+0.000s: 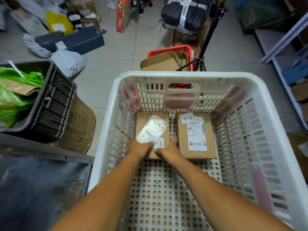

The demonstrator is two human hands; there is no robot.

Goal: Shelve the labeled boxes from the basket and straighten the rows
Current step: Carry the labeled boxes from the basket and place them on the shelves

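A white plastic basket (pixel 188 75) with slotted walls and a perforated floor fills the lower middle of the view, and two brown cardboard boxes lie flat side by side against its far wall, nearly touching. The left box (pixel 150 120) carries a crumpled shipping label and a white tag whose visible part reads "-1"; the right box (pixel 195 135), at 3 o'clock from it, bears a tag reading "A-2" and a printed label. Both bare arms reach down into the basket to the left box. The left hand (pixel 139 147) grips its near left corner, thumb lying across the tag, and the right hand (pixel 170 150) holds its near right edge, fingers seemingly tucked into the narrow gap between the boxes. At 9 o'clock from the basket sits a dark crate (pixel 55 100) holding green bags (pixel 10 104); at 12 o'clock stands a red bin (pixel 168 50) with cardboard.
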